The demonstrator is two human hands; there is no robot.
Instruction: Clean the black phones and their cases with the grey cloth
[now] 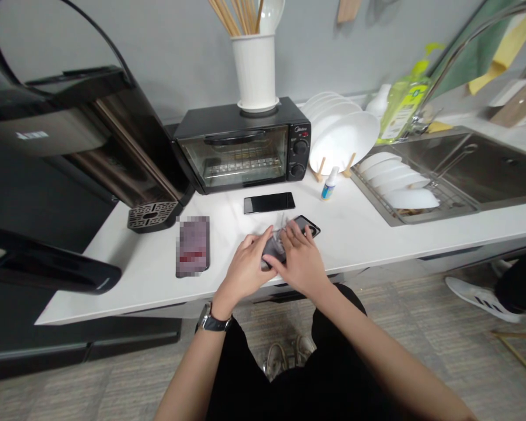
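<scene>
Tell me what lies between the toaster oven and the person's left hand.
In the head view, a black phone lies flat on the white counter between the toaster oven and the left hand.

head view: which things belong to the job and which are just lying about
Likely job: dark grey item, partly hidden under bare left hand and right hand; black rectangular object beside it.
Seemingly lying about: glossy black phone; boxy black toaster oven; round white plates; small blue-labelled white bottle, role unclear.
</scene>
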